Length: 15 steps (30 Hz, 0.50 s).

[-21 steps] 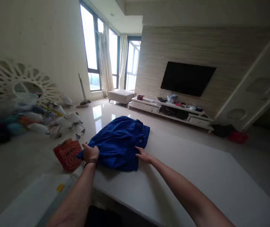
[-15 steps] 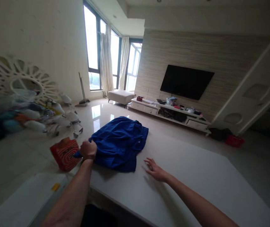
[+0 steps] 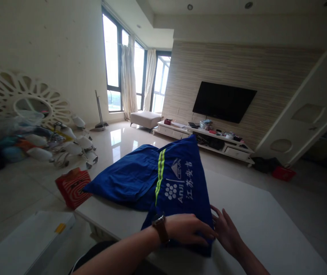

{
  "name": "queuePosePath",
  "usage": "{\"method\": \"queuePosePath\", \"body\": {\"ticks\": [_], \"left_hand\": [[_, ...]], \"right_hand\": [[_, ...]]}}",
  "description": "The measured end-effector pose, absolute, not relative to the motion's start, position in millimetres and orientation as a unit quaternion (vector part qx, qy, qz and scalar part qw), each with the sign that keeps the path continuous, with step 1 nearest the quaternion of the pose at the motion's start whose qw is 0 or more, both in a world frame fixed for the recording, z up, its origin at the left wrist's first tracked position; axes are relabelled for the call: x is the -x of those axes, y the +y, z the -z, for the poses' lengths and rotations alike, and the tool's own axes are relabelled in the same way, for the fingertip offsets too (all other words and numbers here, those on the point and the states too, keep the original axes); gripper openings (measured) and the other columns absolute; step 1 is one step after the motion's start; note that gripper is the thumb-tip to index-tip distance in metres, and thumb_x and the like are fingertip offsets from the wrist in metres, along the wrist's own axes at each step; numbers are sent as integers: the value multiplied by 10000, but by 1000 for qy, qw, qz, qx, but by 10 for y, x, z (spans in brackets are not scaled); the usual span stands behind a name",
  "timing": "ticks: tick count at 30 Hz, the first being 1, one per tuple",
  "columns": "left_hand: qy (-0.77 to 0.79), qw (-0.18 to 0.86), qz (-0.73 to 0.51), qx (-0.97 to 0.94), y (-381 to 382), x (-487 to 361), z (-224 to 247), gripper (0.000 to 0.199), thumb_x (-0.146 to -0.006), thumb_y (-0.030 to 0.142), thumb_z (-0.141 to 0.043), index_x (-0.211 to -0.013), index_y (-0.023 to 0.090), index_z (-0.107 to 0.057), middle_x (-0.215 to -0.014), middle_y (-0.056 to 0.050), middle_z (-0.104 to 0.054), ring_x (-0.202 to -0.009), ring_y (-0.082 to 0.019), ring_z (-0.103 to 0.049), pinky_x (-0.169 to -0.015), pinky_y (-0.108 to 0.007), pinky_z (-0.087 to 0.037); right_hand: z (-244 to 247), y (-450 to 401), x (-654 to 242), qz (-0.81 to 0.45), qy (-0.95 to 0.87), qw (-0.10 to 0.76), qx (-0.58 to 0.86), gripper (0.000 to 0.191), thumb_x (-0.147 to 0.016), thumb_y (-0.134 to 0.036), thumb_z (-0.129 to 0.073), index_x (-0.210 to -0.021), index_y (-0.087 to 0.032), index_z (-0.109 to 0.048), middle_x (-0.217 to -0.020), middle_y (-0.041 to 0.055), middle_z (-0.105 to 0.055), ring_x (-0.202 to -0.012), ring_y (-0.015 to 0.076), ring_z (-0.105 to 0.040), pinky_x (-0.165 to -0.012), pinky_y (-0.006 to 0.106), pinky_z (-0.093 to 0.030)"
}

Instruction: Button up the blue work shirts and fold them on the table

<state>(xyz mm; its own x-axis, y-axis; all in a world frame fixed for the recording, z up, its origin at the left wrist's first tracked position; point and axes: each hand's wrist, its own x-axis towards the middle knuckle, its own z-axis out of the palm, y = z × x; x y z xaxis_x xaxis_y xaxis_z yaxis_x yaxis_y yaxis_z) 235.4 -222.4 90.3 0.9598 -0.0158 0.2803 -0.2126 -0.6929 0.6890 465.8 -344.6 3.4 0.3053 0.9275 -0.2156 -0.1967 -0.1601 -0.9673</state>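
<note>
A blue work jacket (image 3: 125, 173) lies partly on the white table (image 3: 243, 202). Its right part is turned up, showing a yellow-and-grey reflective stripe and white lettering. My left hand (image 3: 188, 229), with a brown-strapped watch on the wrist, reaches across the front of the jacket and grips its right edge; cloth hangs below the fingers. Right beside that edge is my right hand (image 3: 228, 233), its thumb raised and fingers apart. Some of its fingertips touch or pass behind the cloth; I cannot tell which.
A red patterned paper bag (image 3: 73, 187) stands on the floor left of the table. Nearer me is a white box (image 3: 28, 240) with a yellow label. Lamp parts (image 3: 66, 143) and bags pile up by the left wall. A TV cabinet (image 3: 169, 131) runs along the back wall.
My left hand has swung from the jacket's left side across to its right, turning the cloth over so the stripe and lettering show. My right hand has moved right, beside the jacket's edge.
</note>
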Motion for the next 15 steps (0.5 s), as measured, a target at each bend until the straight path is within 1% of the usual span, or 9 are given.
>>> {"method": "queuePosePath", "body": {"ticks": [1,3,5,7,9,10,12,13,15], "left_hand": [[-85,405,-99,-905,-2243,-2351,-904,413,-943,335,-680,-1354,297,-660,-1174,-19,-780,-1088,-193,-737,-973,-258,-532],[-27,415,-111,-903,-2123,-2312,-876,393,-930,339,-683,-1315,260,-676,-1152,-36,-782,-1071,-196,-735,-982,-270,-527],[113,373,-142,-910,-1863,-2259,-778,346,-914,302,-664,-1252,235,-697,-1165,-63,-767,-1084,-218,-718,-982,-300,-526],[265,302,-134,-906,-1562,-2193,-612,385,-891,274,-645,-1271,223,-678,-1277,-102,-715,-1189,-256,-663,-1048,-352,-495],[382,250,-67,-887,-1290,-2100,-417,488,-876,297,-645,-1355,207,-630,-1395,-158,-634,-1316,-332,-577,-1131,-478,-433],[421,233,-32,-876,-1175,-2043,-325,561,-855,330,-667,-1397,195,-604,-1457,-200,-575,-1376,-412,-507,-1137,-605,-388],[503,192,45,-841,-991,-1915,-175,775,-788,402,-732,-1509,227,-509,-1614,-239,-372,-1474,-571,-270,-1062,-835,-248],[541,174,80,-819,-919,-1851,-119,901,-748,443,-764,-1566,264,-432,-1671,-236,-251,-1485,-624,-145,-1004,-901,-188],[590,160,137,-779,-813,-1743,-38,1089,-697,550,-786,-1634,355,-264,-1723,-188,-68,-1481,-654,22,-944,-944,-130]], "right_hand": [[17,-3467,-4695,-491,-293,566,594,744,-771,-769,-628,-1327,-279,-568,-1307,120,-697,-1259,369,-626,-1061,568,-479],[203,-3503,-4792,-454,-243,549,659,708,-643,-619,-802,-1203,-240,-593,-1172,120,-745,-1169,381,-676,-1043,551,-509],[423,-3524,-4893,-409,-204,535,710,675,-560,-502,-841,-1118,-220,-586,-1105,124,-755,-1104,390,-701,-1014,544,-536],[566,-3526,-4979,-387,-198,531,728,634,-561,-450,-803,-1100,-206,-576,-1137,142,-744,-1095,380,-705,-998,518,-554],[568,-3524,-5069,-373,-231,510,740,610,-595,-399,-746,-1143,-190,-578,-1211,160,-723,-1120,360,-698,-1010,492,-550],[518,-3532,-5129,-360,-259,487,753,619,-597,-361,-723,-1174,-183,-585,-1249,163,-710,-1150,353,-686,-1035,485,-534],[356,-3596,-5295,-323,-341,424,774,667,-590,-290,-688,-1240,-173,-600,-1317,157,-684,-1231,351,-641,-1096,478,-486],[263,-3655,-5400,-306,-380,386,783,683,-586,-264,-679,-1260,-174,-610,-1330,150,-680,-1259,356,-621,-1111,476,-471],[94,-3814,-5626,-277,-430,300,805,671,-606,-239,-682,-1274,-192,-632,-1294,140,-701,-1252,367,-621,-1084,464,-487]]}}
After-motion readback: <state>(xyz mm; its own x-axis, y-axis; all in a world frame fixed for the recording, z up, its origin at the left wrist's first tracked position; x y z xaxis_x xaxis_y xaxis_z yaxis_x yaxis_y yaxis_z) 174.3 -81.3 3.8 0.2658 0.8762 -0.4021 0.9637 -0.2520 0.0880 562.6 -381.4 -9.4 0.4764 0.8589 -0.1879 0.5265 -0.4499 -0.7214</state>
